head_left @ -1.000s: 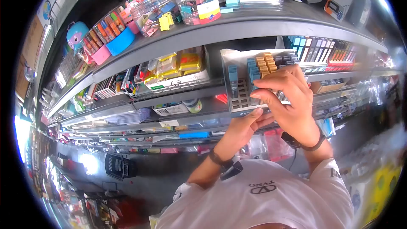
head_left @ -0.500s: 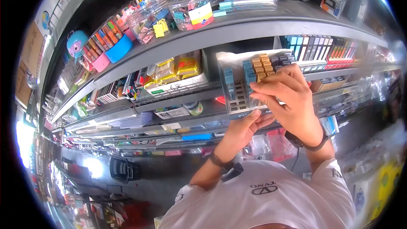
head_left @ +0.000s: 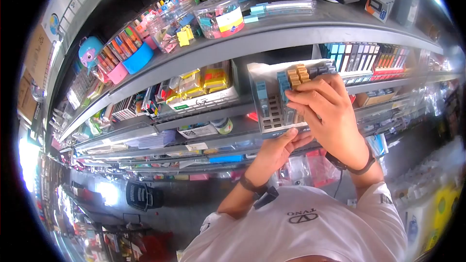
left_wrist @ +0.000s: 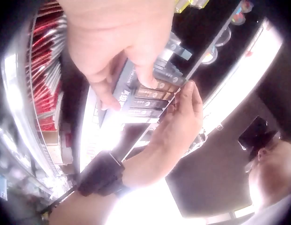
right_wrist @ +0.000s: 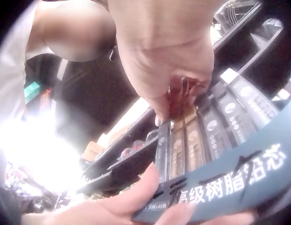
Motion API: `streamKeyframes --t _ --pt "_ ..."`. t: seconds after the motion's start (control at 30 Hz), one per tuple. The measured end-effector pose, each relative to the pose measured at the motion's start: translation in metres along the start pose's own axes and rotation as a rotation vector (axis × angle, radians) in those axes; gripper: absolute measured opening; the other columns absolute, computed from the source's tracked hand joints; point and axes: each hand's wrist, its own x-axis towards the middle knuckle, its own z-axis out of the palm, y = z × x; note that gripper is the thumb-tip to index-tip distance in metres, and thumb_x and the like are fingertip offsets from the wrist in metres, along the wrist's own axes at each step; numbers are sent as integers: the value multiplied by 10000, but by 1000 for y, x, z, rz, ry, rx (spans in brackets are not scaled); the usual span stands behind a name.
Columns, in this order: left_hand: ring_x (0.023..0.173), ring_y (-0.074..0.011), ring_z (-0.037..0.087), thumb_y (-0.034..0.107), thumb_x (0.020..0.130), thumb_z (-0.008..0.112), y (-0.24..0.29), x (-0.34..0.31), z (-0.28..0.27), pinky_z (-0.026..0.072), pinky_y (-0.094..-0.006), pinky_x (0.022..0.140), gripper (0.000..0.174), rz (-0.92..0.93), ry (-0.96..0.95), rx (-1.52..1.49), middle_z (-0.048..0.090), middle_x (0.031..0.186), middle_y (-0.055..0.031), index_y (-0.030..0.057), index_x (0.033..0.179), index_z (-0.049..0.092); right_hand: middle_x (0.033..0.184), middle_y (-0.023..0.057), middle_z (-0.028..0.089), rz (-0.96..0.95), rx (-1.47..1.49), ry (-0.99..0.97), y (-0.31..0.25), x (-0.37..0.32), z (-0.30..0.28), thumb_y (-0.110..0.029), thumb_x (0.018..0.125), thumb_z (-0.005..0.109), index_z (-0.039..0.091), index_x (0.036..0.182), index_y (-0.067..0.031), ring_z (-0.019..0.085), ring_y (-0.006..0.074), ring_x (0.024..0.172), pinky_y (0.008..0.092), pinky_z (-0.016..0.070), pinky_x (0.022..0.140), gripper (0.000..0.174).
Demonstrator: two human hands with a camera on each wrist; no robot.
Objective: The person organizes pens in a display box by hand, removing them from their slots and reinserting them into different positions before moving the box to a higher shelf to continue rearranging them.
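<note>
A grey display tray [head_left: 266,111] of small upright boxes in blue, tan and grey rows is held up in front of the shelves. My left hand [head_left: 291,136] grips the tray's near edge from below, the thumb on its printed front [right_wrist: 239,187]. My right hand [head_left: 290,103] reaches over the tray from the right and pinches a small box [right_wrist: 162,145] in the blue row between thumb and forefinger. The left wrist view has my left hand [left_wrist: 126,89] on the tray front [left_wrist: 123,96] and my right hand [left_wrist: 185,96] at the box tops. Part of the rows is hidden under my right hand.
Behind the tray run grey metal shelves [head_left: 291,31]. Clear tubs of coloured clips [head_left: 223,12] stand on the top shelf, yellow packets [head_left: 204,80] lie below, and a row of slim boxes [head_left: 369,56] sits to the right. A black basket [head_left: 138,194] is on the floor.
The tray and both hands have drifted slightly left and up. My right hand's fingers have closed lower over the blue row; the left hand's grip is unchanged.
</note>
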Motion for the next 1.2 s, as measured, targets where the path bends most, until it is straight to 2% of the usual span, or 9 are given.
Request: streamKeyframes --t 0.23,0.33,0.43,0.57,0.67,0.77,0.87,1.07,1.2 --pt "1278 -279 639 131 1060 630 8 0 12 512 -492 1129 471 5 21 71 615 1423 -116 26 1492 476 1036 24 717 -27 -18 -21 2 2 2 -2 753 828 764 1060 -87 585 291 978 400 510 851 325" --pt "1293 -278 636 -11 1043 592 8 0 12 517 -531 1153 444 0 33 -23 601 1437 -103 44 1471 491 1072 45 692 -86 -12 -21 1 -1 9 -36 706 767 735 1098 -68 596 303 975 411 503 873 395" --pt "1289 -262 636 -18 1035 601 4 1 7 537 -514 1134 428 -2 100 29 604 1427 -104 45 1447 504 1097 66 679 -117 -7 -44 -2 -3 9 -59 679 733 714 1128 -53 597 314 972 422 500 886 450" --pt "1278 -266 648 -15 1032 608 5 2 9 552 -501 1119 399 9 48 -33 630 1390 -105 44 1419 532 1090 73 681 -122 -20 -99 -5 0 -2 -69 664 732 702 1143 -46 595 315 976 427 499 886 480" --pt "1261 -273 662 -7 1033 612 8 3 12 549 -498 1122 388 9 17 -71 653 1361 -107 44 1412 548 1037 69 687 -96 -13 -113 -3 0 -8 -57 693 746 705 1109 -36 599 303 949 425 498 872 419" --pt "1247 -280 673 1 1035 614 10 2 17 546 -497 1126 387 12 19 -76 664 1349 -109 45 1415 553 1005 54 717 35 27 -114 -8 2 -11 -9 787 831 766 1017 -53 607 291 965 387 523 837 243" --pt "1246 -284 674 6 1039 614 10 2 17 544 -495 1128 392 3 34 -67 660 1358 -109 46 1423 548 988 53 720 69 46 -114 -10 3 -10 -9 791 833 770 1013 -53 612 289 955 387 525 827 235" --pt "1243 -251 651 76 1057 612 11 2 21 550 -498 1090 424 5 36 4 620 1385 -92 65 1463 489 998 37 736 -2 41 -128 -8 9 -11 -9 776 821 780 1004 -60 615 279 977 389 527 854 237" --pt "1260 -264 650 69 1059 602 14 4 24 530 -498 1127 434 2 27 -3 613 1404 -102 60 1476 481 1032 41 708 -122 -97 -139 3 8 -10 -98 694 742 759 1044 -59 621 280 1014 412 507 891 352"
